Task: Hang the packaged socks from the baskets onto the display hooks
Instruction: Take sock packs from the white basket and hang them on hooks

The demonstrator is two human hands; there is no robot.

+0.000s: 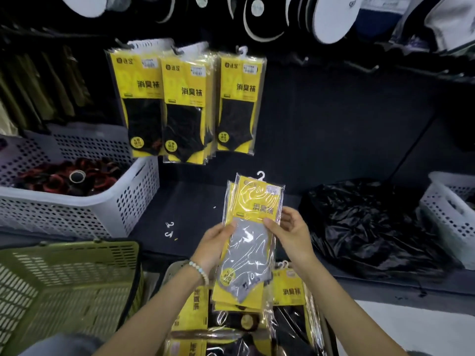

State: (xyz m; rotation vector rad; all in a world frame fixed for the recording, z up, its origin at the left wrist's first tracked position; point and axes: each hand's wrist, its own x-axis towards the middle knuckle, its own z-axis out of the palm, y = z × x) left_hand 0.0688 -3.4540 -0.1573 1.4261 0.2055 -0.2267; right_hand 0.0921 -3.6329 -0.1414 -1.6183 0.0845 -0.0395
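- Basket of packs (290, 291), lowest in view, between your forearms: yellow-carded sock packs lie stacked inside.
- Your left hand (213, 245) and right hand (290, 235): thumbs in front, fingers curled behind, both gripping the grey sock packs (246, 242) by their side edges, upright above the basket, near the shelf's (180, 201) front edge.
- Hung packs (185, 106): three bunches on the back panel, above the shelf's rear edge.
- White basket (77, 201): at the shelf's left end.
- Black bag (365, 227): towards its right end.

Glossy clear plastic film, creased and catching the light, wraps the grey sock packs (253, 227), with yellow printed card and grey knitted cloth inside. The perforated white plastic basket (64, 214) and the slatted olive plastic basket (64, 278) look matt; the black bag (365, 227) is shiny, crumpled plastic.
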